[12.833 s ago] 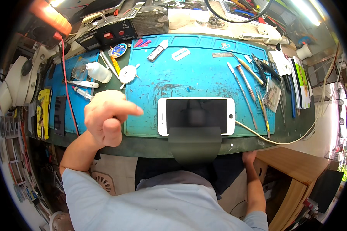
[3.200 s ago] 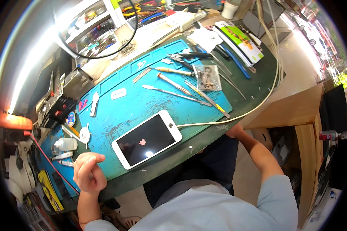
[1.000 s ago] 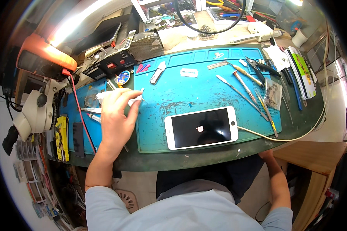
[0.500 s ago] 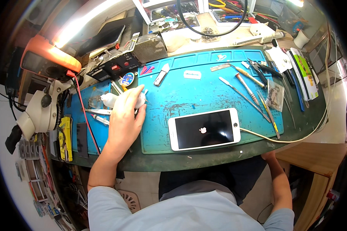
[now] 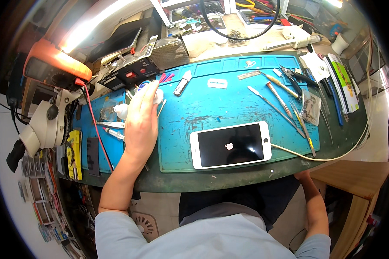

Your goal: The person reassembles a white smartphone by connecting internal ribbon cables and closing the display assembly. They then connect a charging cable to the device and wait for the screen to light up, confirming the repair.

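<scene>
My left hand (image 5: 141, 123) is over the left part of the blue work mat (image 5: 177, 149), its fingers closed around a white rounded container (image 5: 159, 96) that is mostly hidden. A white nozzle-shaped piece (image 5: 122, 111) shows on the hand's other side; whether it belongs to the same container I cannot tell. Close by the fingers is a thin swab-like stick (image 5: 161, 108). Down at the table's front edge on the right, my right hand (image 5: 302, 174) is by my thigh, its fingers hidden. A white smartphone (image 5: 231, 145) lies face up with a lit logo, a cable at its right end.
Brushes, tweezers and cutters (image 5: 293, 80) lie on the mat's right. A metal blade (image 5: 217, 83) and a folding knife (image 5: 183, 83) lie farther back. An orange multimeter (image 5: 56, 64) and a white microscope arm (image 5: 47, 118) stand at left, with a red lead (image 5: 95, 129) nearby.
My left hand has moved farther back over the mat, and the white rounded container has gone with it. The stick beside it now shows more clearly. My right hand and the phone have stayed put.
</scene>
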{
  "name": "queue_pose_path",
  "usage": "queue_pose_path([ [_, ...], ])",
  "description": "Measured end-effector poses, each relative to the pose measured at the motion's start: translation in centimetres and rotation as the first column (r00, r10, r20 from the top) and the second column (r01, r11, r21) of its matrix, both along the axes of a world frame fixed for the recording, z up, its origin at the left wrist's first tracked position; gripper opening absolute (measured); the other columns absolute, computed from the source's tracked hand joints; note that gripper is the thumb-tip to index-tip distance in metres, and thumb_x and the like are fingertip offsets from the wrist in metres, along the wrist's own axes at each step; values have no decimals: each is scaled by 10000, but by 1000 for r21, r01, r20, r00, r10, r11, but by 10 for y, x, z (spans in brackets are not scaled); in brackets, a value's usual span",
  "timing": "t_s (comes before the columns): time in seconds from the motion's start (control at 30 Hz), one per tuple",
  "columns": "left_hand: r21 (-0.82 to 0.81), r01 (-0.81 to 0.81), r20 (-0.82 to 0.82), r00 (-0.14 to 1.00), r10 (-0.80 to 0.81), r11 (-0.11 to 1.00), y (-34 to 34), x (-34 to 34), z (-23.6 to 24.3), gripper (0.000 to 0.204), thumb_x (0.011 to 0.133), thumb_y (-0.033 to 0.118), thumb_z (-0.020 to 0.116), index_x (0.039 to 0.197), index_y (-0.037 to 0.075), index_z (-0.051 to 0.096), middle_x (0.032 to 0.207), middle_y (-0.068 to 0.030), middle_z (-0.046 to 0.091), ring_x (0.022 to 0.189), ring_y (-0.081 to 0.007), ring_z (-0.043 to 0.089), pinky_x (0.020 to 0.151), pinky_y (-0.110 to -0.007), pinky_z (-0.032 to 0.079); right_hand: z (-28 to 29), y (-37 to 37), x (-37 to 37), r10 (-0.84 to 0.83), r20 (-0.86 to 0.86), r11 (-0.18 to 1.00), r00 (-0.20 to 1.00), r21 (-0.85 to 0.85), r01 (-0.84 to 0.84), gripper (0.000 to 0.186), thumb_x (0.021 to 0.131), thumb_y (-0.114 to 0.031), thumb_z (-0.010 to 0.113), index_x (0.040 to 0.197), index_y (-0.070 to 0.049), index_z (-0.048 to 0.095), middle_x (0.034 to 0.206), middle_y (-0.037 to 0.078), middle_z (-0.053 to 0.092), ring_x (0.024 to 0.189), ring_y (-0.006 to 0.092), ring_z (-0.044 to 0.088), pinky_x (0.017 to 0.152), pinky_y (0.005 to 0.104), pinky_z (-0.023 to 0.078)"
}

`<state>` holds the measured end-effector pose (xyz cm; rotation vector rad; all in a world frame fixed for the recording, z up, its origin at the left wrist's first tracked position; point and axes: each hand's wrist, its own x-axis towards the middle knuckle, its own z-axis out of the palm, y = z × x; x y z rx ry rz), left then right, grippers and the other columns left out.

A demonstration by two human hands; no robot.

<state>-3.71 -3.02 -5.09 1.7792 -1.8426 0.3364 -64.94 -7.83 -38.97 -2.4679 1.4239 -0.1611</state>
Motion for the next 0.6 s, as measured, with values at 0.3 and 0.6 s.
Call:
queue_pose_path([
  [0.3, 103, -91, -22, 995, 94, 991, 11, -10, 2, 576, 878, -61, 684, 1424, 56, 545, 977, -120, 644, 809, -247, 622, 761, -371, 514, -5, 2, -4, -14, -15, 1000, 1000, -12, 14, 332, 927, -270, 611, 1211, -105, 662, 1254, 145, 654, 1187, 377, 590, 983, 495, 471],
  [0.6, 152, -100, 175, 982, 73, 983, 20, -13, 11, 655, 843, -71, 688, 1455, 95, 524, 871, -84, 633, 810, -267, 623, 755, -389, 494, 6, 2, 6, -14, 109, 997, 994, -78, 23, 317, 910, -261, 626, 1176, -95, 673, 1208, 152, 668, 1137, 383, 612, 940, 492, 489],
])
